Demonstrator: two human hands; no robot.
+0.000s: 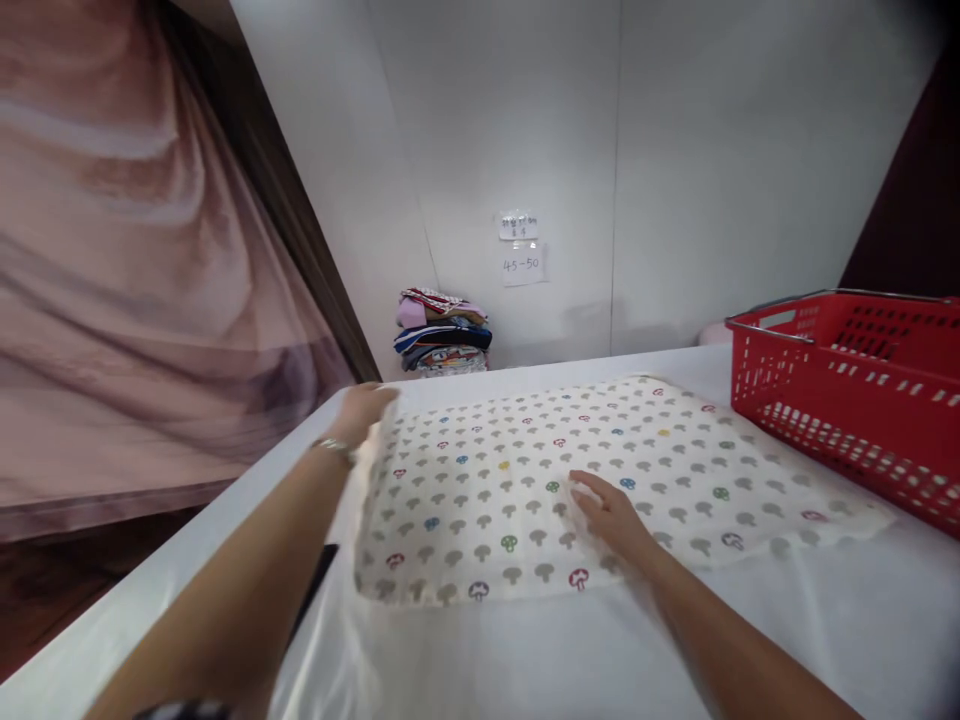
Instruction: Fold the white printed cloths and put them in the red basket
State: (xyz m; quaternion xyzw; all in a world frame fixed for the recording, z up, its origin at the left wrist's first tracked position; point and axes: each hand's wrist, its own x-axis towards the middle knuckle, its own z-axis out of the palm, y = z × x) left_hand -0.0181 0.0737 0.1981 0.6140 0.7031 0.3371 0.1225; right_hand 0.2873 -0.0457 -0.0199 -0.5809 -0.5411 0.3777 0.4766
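A cream cloth (487, 500) printed with small grey and coloured mushrooms lies spread across the white table. My left hand (366, 408), slightly blurred, is closed on the cloth's far left corner, and the left edge looks a little raised along my wrist. Over the middle of the near half is my right hand (609, 515), its fingers stretched out and thumb apart, with nothing held in it. It rests on or just above the fabric; which of the two I cannot tell.
To the right stands a red perforated basket (847, 400) with a metal handle, close to the cloth's right edge. Folded clothes (442, 335) are stacked at the far edge by the wall, below handwritten paper labels (521, 262). A pink curtain (112, 300) hangs at left.
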